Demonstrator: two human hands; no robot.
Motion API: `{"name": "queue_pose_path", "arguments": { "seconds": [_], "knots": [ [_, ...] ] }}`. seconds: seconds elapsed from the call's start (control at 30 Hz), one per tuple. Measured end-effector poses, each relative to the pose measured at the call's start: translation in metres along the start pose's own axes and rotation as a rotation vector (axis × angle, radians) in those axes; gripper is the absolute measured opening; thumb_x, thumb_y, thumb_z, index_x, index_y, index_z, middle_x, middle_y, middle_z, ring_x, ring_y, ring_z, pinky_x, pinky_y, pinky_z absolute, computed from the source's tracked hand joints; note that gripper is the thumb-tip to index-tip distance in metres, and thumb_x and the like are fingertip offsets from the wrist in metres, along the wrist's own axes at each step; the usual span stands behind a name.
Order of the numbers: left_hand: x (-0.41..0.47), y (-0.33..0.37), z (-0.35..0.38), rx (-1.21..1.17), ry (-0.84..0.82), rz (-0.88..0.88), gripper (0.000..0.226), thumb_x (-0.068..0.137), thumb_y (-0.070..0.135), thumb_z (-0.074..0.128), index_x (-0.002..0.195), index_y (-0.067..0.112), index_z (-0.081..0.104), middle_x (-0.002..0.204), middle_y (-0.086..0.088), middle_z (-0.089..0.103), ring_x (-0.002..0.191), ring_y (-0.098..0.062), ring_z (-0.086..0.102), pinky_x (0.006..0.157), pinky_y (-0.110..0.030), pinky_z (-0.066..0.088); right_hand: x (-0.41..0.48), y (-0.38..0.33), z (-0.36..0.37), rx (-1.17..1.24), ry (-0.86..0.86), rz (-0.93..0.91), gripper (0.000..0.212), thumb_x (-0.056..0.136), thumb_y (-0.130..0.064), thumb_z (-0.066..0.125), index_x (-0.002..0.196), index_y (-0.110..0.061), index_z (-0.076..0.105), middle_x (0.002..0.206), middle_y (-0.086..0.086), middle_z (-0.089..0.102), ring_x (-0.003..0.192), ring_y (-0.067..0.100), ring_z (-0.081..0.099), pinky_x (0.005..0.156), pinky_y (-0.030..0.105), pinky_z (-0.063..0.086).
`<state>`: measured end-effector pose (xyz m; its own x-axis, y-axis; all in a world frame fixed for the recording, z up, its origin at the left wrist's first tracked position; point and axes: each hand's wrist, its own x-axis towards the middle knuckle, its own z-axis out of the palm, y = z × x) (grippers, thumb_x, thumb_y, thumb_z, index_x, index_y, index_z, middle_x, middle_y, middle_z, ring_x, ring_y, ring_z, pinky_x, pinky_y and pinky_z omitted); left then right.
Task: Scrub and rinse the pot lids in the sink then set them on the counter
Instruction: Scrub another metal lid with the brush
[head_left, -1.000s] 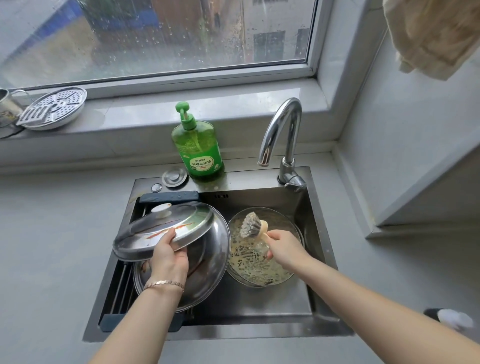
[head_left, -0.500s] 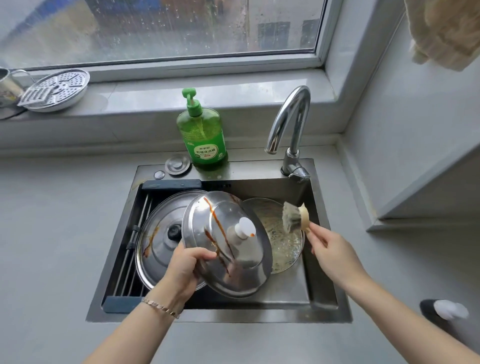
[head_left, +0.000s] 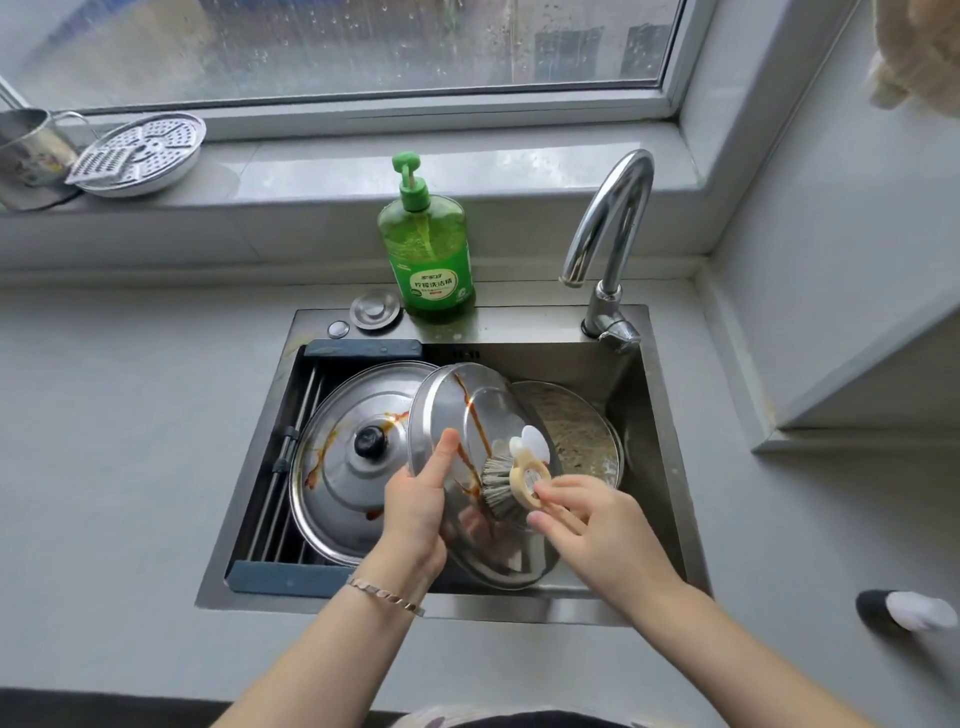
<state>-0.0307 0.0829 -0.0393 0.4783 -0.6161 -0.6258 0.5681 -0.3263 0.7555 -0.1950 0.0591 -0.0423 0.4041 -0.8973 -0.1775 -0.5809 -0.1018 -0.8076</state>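
Over the steel sink (head_left: 660, 467) I hold a steel lid with a white knob (head_left: 467, 415), tilted and streaked with brown sauce. My left hand (head_left: 415, 512) grips its left rim, thumb on the top face. My right hand (head_left: 592, 525) grips a round scrub brush (head_left: 506, 486) whose bristles press on the lid's top face. A larger steel lid with a black knob (head_left: 353, 462), also sauce-stained, lies flat in the sink's left half. A glass lid (head_left: 576, 431) smeared with residue lies at the back right, partly hidden behind the held lid.
A green dish soap bottle (head_left: 428, 244) stands behind the sink, next to a drain stopper (head_left: 375, 310). The faucet (head_left: 608, 234) arches over the right rear. A roll-up rack (head_left: 291, 467) spans the sink's left side. A steamer plate (head_left: 140, 153) and metal cup (head_left: 28, 156) sit on the windowsill. Grey counter surrounds the sink.
I raised the white-knobbed lid from flat to steeply tilted. My right hand lifted the brush off the glass lid and brought it left onto the held lid.
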Motion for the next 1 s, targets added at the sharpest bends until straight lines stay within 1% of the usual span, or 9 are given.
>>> {"name": "queue_pose_path", "arguments": {
  "seconds": [0.13, 0.2, 0.3, 0.43, 0.63, 0.73, 0.8, 0.9, 1.0],
  "knots": [
    [-0.003, 0.002, 0.002, 0.046, -0.062, 0.035, 0.022, 0.083, 0.019, 0.066, 0.101, 0.006, 0.065, 0.090, -0.016, 0.071, 0.081, -0.029, 0.069, 0.074, -0.039, 0.057, 0.007, 0.001, -0.006, 0.105, 0.041, 0.052, 0.031, 0.082, -0.017, 0.069, 0.112, -0.018, 0.067, 0.123, -0.009, 0.060, 0.085, 0.000, 0.054, 0.083, 0.018, 0.049],
    [-0.003, 0.000, 0.003, 0.045, -0.064, 0.032, 0.026, 0.085, 0.013, 0.064, 0.110, 0.004, 0.062, 0.097, -0.018, 0.071, 0.086, -0.030, 0.068, 0.077, -0.040, 0.056, 0.013, 0.000, -0.010, 0.066, 0.012, 0.052, 0.042, 0.084, -0.020, 0.067, 0.122, -0.032, 0.055, 0.121, -0.012, 0.059, 0.082, 0.004, 0.054, 0.083, 0.028, 0.053],
    [-0.001, -0.002, 0.002, -0.046, -0.065, -0.067, 0.034, 0.084, 0.008, 0.063, 0.117, 0.000, 0.060, 0.107, -0.023, 0.067, 0.090, -0.031, 0.067, 0.080, -0.040, 0.057, 0.017, -0.007, -0.011, -0.045, -0.042, 0.016, 0.057, 0.089, -0.018, 0.060, 0.137, -0.041, 0.038, 0.126, -0.018, 0.048, 0.104, 0.010, 0.052, 0.093, 0.032, 0.048],
    [-0.002, 0.002, 0.002, -0.112, -0.082, -0.236, 0.032, 0.086, 0.015, 0.059, 0.110, -0.007, 0.063, 0.108, -0.025, 0.066, 0.089, -0.034, 0.066, 0.085, -0.043, 0.053, 0.014, -0.018, -0.004, -0.110, -0.111, -0.061, 0.052, 0.087, -0.016, 0.060, 0.134, -0.037, 0.046, 0.131, -0.016, 0.043, 0.117, 0.008, 0.047, 0.097, 0.027, 0.045],
    [-0.003, 0.000, -0.001, -0.093, -0.129, -0.263, 0.037, 0.091, 0.026, 0.054, 0.109, -0.005, 0.064, 0.106, -0.024, 0.067, 0.092, -0.035, 0.067, 0.085, -0.043, 0.054, 0.006, -0.025, 0.010, -0.047, -0.015, -0.026, 0.041, 0.077, -0.042, 0.069, 0.113, -0.036, 0.049, 0.107, -0.019, 0.056, 0.099, 0.009, 0.057, 0.085, 0.031, 0.051],
    [-0.002, -0.002, -0.001, -0.054, -0.129, -0.244, 0.036, 0.087, 0.029, 0.059, 0.104, -0.002, 0.066, 0.097, -0.020, 0.070, 0.084, -0.032, 0.069, 0.078, -0.042, 0.056, -0.013, -0.031, 0.019, -0.084, -0.072, -0.187, 0.050, 0.076, -0.044, 0.067, 0.123, -0.039, 0.051, 0.118, -0.024, 0.055, 0.110, 0.002, 0.053, 0.090, 0.020, 0.046],
    [-0.003, -0.002, -0.001, -0.064, -0.107, -0.189, 0.046, 0.078, 0.026, 0.065, 0.114, -0.003, 0.063, 0.107, -0.022, 0.068, 0.095, -0.035, 0.066, 0.088, -0.048, 0.052, -0.014, -0.026, 0.017, -0.115, -0.094, -0.256, 0.054, 0.072, -0.047, 0.063, 0.125, -0.039, 0.053, 0.125, -0.024, 0.055, 0.114, -0.001, 0.052, 0.093, 0.020, 0.045],
    [-0.005, 0.002, 0.003, -0.101, -0.051, -0.129, 0.052, 0.072, 0.020, 0.069, 0.117, -0.005, 0.060, 0.112, -0.026, 0.064, 0.103, -0.039, 0.063, 0.092, -0.055, 0.048, 0.008, -0.010, -0.003, -0.002, 0.027, -0.046, 0.054, 0.077, -0.032, 0.072, 0.128, -0.031, 0.055, 0.120, -0.015, 0.061, 0.104, 0.002, 0.055, 0.093, 0.022, 0.046],
    [-0.007, 0.002, 0.009, -0.094, 0.009, -0.079, 0.025, 0.079, 0.005, 0.068, 0.101, -0.005, 0.065, 0.088, -0.019, 0.071, 0.079, -0.031, 0.069, 0.074, -0.044, 0.058, 0.010, -0.011, 0.000, -0.021, 0.103, -0.015, 0.056, 0.076, -0.031, 0.073, 0.129, -0.026, 0.055, 0.127, -0.011, 0.058, 0.115, 0.007, 0.054, 0.098, 0.023, 0.043]
  ]
}}
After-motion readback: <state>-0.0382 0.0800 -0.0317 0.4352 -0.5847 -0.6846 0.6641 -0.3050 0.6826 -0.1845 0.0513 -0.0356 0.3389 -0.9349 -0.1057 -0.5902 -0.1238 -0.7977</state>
